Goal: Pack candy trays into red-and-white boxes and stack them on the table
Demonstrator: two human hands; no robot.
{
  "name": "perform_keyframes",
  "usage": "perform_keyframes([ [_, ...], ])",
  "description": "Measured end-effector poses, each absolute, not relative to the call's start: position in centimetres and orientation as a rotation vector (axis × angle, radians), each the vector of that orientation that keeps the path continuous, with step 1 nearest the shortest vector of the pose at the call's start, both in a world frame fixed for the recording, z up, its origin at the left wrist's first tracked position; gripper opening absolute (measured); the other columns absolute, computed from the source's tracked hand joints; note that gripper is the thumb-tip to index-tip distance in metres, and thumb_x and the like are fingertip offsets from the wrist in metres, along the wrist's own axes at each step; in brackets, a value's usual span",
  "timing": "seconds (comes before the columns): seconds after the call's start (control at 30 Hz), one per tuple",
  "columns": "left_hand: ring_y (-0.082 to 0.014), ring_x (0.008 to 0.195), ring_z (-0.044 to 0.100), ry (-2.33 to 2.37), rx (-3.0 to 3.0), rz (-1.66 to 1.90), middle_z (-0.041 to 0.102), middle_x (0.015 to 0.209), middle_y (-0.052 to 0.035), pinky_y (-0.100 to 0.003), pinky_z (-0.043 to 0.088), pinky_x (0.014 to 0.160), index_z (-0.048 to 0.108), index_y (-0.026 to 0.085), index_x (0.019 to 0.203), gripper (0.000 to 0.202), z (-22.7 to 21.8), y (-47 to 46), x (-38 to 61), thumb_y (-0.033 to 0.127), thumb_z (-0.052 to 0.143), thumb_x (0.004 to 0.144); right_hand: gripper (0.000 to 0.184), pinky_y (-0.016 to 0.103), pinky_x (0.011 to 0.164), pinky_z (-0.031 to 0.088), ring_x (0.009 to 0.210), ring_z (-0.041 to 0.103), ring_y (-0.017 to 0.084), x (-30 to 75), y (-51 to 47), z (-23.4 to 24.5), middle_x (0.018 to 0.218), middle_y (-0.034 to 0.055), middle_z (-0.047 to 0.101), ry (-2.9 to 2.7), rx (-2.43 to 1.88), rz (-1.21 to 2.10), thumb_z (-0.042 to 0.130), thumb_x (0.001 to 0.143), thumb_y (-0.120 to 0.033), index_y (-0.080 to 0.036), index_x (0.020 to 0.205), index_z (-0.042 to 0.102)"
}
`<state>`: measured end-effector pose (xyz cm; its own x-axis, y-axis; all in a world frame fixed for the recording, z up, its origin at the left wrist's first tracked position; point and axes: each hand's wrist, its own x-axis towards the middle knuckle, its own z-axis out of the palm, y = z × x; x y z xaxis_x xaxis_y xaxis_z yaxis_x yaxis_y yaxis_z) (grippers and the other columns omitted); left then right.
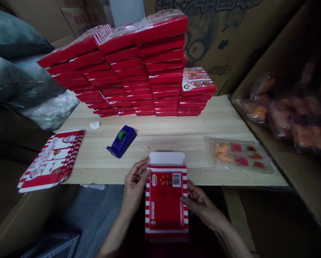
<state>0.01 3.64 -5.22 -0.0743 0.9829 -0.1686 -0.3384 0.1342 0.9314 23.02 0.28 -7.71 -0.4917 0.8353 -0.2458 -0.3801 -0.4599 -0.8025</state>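
Between my two hands is a red cardboard box [166,208] with white striped edges, its barcode side facing up. A white flap stands out at its far end. My left hand [135,182] grips the left edge, thumb on top. On the right edge, my right hand [199,202] holds it with the thumb over the printed face and the fingers partly hidden beneath. Further to the right on the table lies a clear plastic tray [239,156] with orange, pink and brown pieces in its compartments.
A tall stack of filled red boxes [133,71] spans the back of the table [173,134]. Flat red-and-white cartons [53,157] lie at the left edge. A blue tape dispenser [122,141] sits mid-left. Bagged orange pieces [289,111] lie in a carton at the right.
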Motion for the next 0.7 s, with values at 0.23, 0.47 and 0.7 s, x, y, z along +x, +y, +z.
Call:
perform_keyframes([
  [0.23,-0.0194,0.094,0.073,1.191,0.833,1.24,0.078,0.104,-0.0065,-0.025,0.056,0.081,0.072,0.019,0.107,0.026,-5.0,3.4,0.2,0.036,0.077,0.088,0.047,0.051,0.112,0.047,0.125,0.067,0.026,24.4,-0.8,-6.8,0.135,0.0052,0.073,-0.907,-0.905,2.114,0.076,0.093,-0.036,-0.037,0.139,0.063],
  [0.47,-0.0179,0.094,0.072,1.321,0.85,1.293,0.078,0.103,-0.0055,-0.025,0.055,0.085,0.073,0.019,0.106,0.028,-5.2,2.8,-0.2,0.039,0.079,0.087,0.061,0.052,0.122,0.037,0.139,0.056,0.026,23.2,0.5,-4.3,0.156,0.0035,0.056,-0.928,-0.989,1.645,0.072,0.096,-0.035,-0.045,0.151,0.048],
  [0.7,-0.0201,0.089,0.073,1.261,0.931,1.277,0.078,0.099,-0.0066,-0.025,0.056,0.076,0.072,0.019,0.113,0.034,-3.1,4.7,0.7,0.041,0.077,0.088,0.042,0.046,0.11,0.05,0.12,0.068,0.025,23.6,3.8,-1.8,0.132,0.0046,0.073,-1.067,-1.024,1.53,0.072,0.095,-0.039,-0.036,0.137,0.066],
])
